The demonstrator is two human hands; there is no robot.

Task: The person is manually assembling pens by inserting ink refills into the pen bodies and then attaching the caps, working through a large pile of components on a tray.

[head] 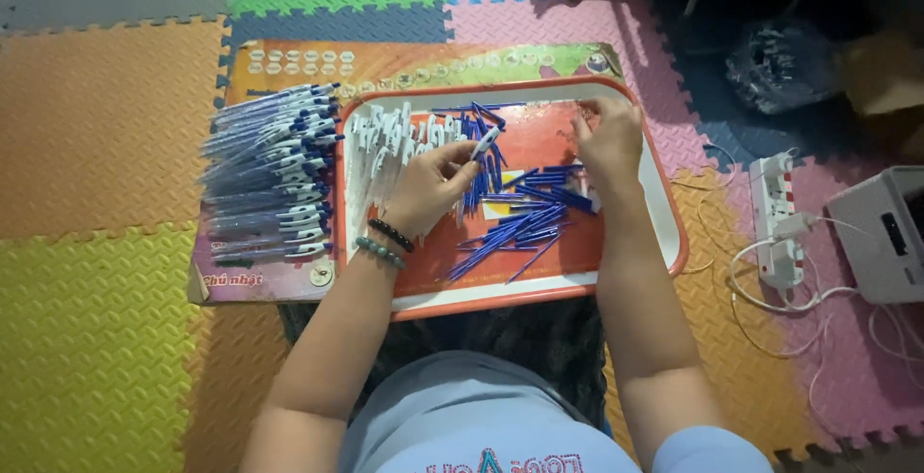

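Floor [106,127]: interlocking foam mats in orange, yellow, green, pink and grey. A printed board [289,57] lies flat on the mats in front of the person, and an orange tray [674,232] with a pale rim sits on its right part, overhanging toward the person's lap. On the bare left part of the board, a stack of finished pens [269,175], clear barrels with blue-and-white ends, lies in rough rows just beside the tray's left rim. Inside the tray: white pen parts [380,146] heaped at the left end, loose blue refills [520,228] scattered across the middle and right. Left hand [428,189], with two bead bracelets [385,242] at the wrist, is over the tray's left half, fingers pinched shut on one white pen piece [484,141] that points up and to the right. Right hand [608,141] is at the tray's far right area, fingers curled down onto the tray; whether it grips anything, cannot tell. Right of the tray, well apart: a white power strip [775,218] with cables and a white box [881,232].
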